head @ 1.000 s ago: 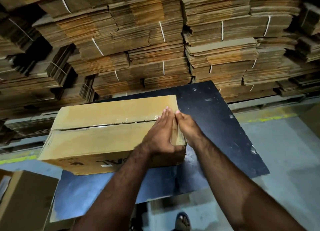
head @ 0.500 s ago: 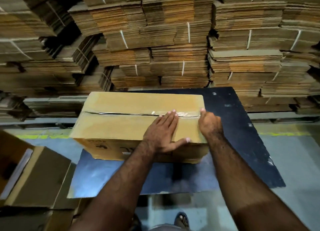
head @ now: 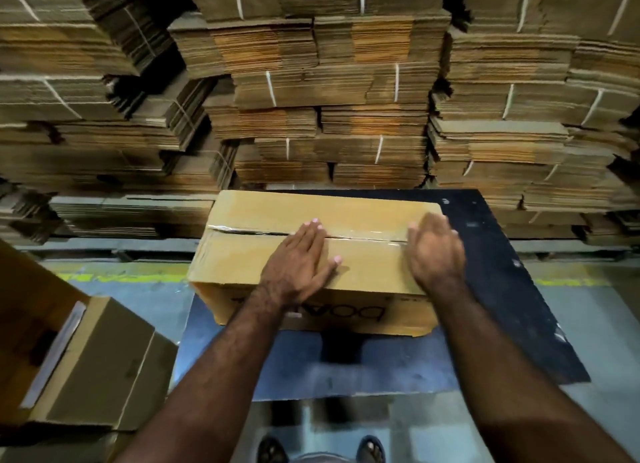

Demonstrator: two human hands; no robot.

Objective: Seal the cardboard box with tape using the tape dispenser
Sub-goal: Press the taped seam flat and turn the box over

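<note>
A brown cardboard box (head: 263, 213) lies on a dark blue table (head: 491, 289), its flaps closed. Clear tape (head: 367, 234) runs along the right half of the top seam; the left part of the seam gapes slightly. My left hand (head: 298, 258) lies flat on the box top with straight fingers touching the seam near its middle. My right hand (head: 436, 251) is at the box's right end, over the tape's end, blurred, with its fingers loosely bent. No tape dispenser is in view.
Tall stacks of bundled flat cardboard (head: 329, 81) fill the back. Another cardboard box (head: 100, 365) stands on the floor at the lower left. Grey floor with a yellow line (head: 117, 276) surrounds the table. My sandalled feet (head: 370, 448) show below the table's front edge.
The view has swung so the box sits more centred. My left hand slid left along the seam and my right hand shifted at the box's right end.
</note>
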